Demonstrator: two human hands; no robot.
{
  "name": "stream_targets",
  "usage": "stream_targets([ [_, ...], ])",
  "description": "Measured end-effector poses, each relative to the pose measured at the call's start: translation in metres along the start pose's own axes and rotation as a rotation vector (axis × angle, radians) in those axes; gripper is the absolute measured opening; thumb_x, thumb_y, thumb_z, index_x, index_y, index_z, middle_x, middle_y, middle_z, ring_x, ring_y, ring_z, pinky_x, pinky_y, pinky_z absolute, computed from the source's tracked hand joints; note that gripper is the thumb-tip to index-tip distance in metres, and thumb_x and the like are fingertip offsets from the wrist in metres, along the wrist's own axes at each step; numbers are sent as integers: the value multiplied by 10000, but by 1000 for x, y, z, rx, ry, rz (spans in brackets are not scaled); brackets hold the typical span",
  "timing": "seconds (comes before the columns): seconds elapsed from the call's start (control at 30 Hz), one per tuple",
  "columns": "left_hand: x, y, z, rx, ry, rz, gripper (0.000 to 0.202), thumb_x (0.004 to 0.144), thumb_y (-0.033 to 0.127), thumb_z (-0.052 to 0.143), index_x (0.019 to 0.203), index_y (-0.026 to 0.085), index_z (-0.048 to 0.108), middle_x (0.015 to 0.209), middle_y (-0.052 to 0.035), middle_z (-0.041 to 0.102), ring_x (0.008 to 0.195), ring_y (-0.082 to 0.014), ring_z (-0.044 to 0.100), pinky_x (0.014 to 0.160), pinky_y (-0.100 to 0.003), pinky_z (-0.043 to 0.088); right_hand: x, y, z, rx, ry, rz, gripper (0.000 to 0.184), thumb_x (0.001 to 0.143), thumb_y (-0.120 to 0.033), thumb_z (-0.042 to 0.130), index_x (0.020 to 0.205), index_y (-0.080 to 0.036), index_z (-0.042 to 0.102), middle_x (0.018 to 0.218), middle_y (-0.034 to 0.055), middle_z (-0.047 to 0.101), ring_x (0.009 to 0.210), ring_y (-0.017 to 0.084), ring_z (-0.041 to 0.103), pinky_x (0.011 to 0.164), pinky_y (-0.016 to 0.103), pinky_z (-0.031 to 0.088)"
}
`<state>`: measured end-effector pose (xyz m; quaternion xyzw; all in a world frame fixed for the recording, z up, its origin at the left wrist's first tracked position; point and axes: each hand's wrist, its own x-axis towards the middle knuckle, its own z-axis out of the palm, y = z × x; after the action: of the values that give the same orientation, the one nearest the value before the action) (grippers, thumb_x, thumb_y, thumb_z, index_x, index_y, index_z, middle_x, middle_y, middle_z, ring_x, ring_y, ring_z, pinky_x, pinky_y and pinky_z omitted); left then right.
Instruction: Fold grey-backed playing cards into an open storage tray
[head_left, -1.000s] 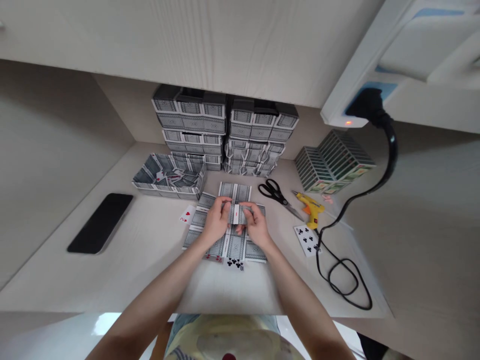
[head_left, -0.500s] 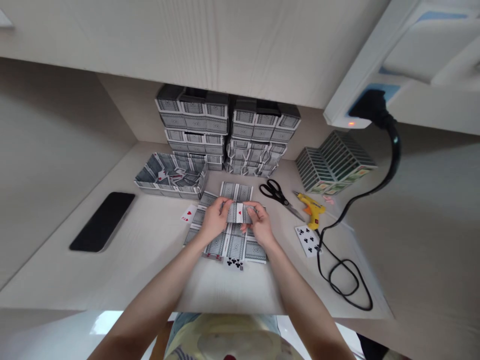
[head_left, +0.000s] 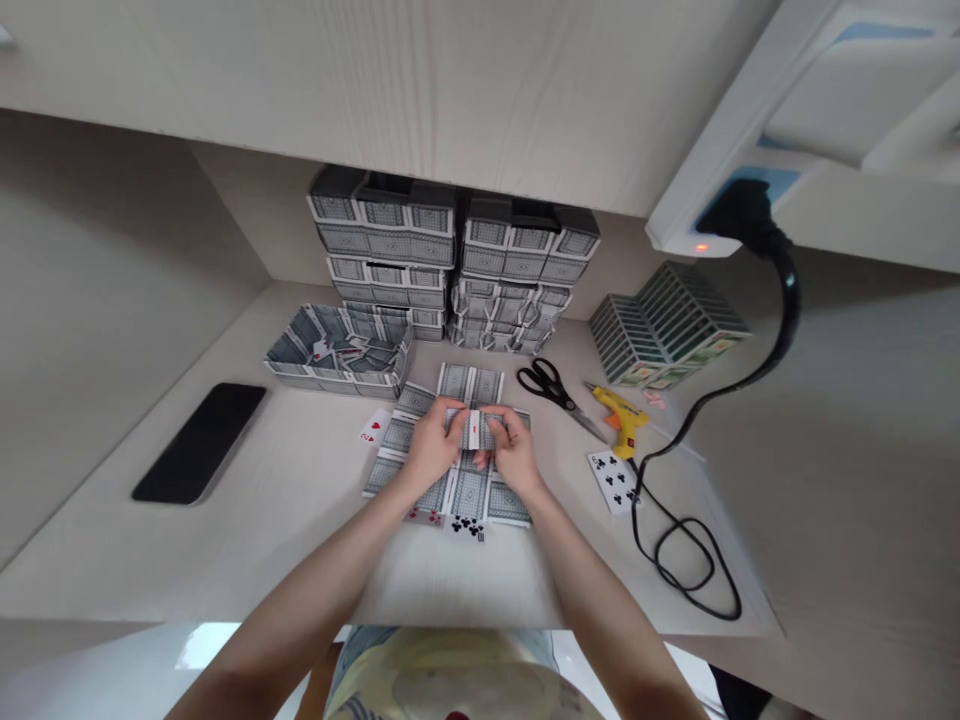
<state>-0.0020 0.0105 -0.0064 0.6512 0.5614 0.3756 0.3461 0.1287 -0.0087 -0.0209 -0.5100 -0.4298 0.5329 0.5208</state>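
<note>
Between my two hands is a piece made of playing cards (head_left: 474,430), patterned grey on the sides with a white strip and a red mark in the middle. My left hand (head_left: 436,440) pinches its left end, and my right hand (head_left: 511,445) pinches the right end. Below them lies a flat panel of grey-backed playing cards (head_left: 469,492), partly covered by my hands. A ten of clubs (head_left: 466,528) and a red card (head_left: 426,516) stick out at the panel's near edge. Left of the panel is a two of hearts (head_left: 374,427).
An open card box (head_left: 337,378) holds loose cards. Behind stand stacked card boxes (head_left: 382,240). To the right are black scissors (head_left: 555,390), a yellow glue gun (head_left: 624,420) with a black cord (head_left: 694,520), a six of clubs (head_left: 611,480) and green-striped boxes (head_left: 667,330). A phone (head_left: 201,443) lies left.
My hands have shifted the held card piece slightly, and its red mark now looks narrower. The whole view has drifted a little; the other things stay in place.
</note>
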Motion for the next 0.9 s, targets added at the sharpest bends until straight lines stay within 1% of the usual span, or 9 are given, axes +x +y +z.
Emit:
stream_targets([
  [0.1,1,-1,-1,5,0,9,258,778,373,498,953,185,520,582,47,545,377,-81,468,463,-222,409,-1,2,1,-40,-1,-17,271,797,-438,454,970,-231,487,477,-60,498,350,129,497,340,265,444],
  [0.2,4,-2,-3,-96,-64,26,284,774,323,502,1022,186,486,790,4,594,402,-61,473,465,-229,431,-1,1,2,-17,-12,-31,314,806,-437,446,1054,-244,433,549,-52,517,374,122,504,364,267,457],
  [0.37,7,-5,-11,-211,-76,123,499,753,216,513,1215,201,324,1047,-61,542,680,-107,575,608,-254,493,0,-9,0,69,51,-114,650,764,-398,545,1272,-308,149,806,-11,560,478,109,544,454,271,498],
  [0.43,8,-6,-13,-126,-48,128,412,751,219,523,1142,189,398,989,-51,572,764,-136,580,680,-274,488,2,-13,-4,130,64,-128,645,750,-425,557,1259,-312,177,919,18,552,579,122,579,505,280,516],
  [0.53,8,-5,-16,-36,-47,171,192,761,170,480,950,196,502,911,-27,612,841,-156,582,755,-305,473,4,-19,-11,287,-18,-75,481,769,-513,481,1160,-269,343,1025,46,543,743,158,606,577,304,532],
  [0.6,9,-4,-18,-41,-74,284,224,730,69,423,879,202,523,967,-24,617,963,-162,561,844,-339,447,5,-21,-15,367,-73,1,428,774,-518,463,1095,-240,407,1010,50,564,770,170,613,608,318,534],
  [0.7,10,-3,-22,-12,-91,438,340,634,-30,370,815,201,543,1086,-26,581,1145,-167,458,958,-387,375,6,-21,-18,393,-81,98,410,735,-399,569,1076,-225,423,833,14,601,653,152,619,583,307,533],
  [0.8,11,-1,-25,79,-80,475,390,610,-42,373,852,202,558,1168,-33,518,1199,-175,397,998,-398,337,7,-18,-17,356,-60,106,440,673,-278,647,1049,-221,426,736,-21,593,548,126,603,527,275,528],
  [0.9,9,1,-26,195,-92,470,491,641,12,459,1090,208,500,1226,-62,450,1202,-207,371,1014,-406,313,7,-17,-15,282,-51,59,391,664,-274,660,975,-219,430,773,-15,609,555,127,615,540,286,547],
])
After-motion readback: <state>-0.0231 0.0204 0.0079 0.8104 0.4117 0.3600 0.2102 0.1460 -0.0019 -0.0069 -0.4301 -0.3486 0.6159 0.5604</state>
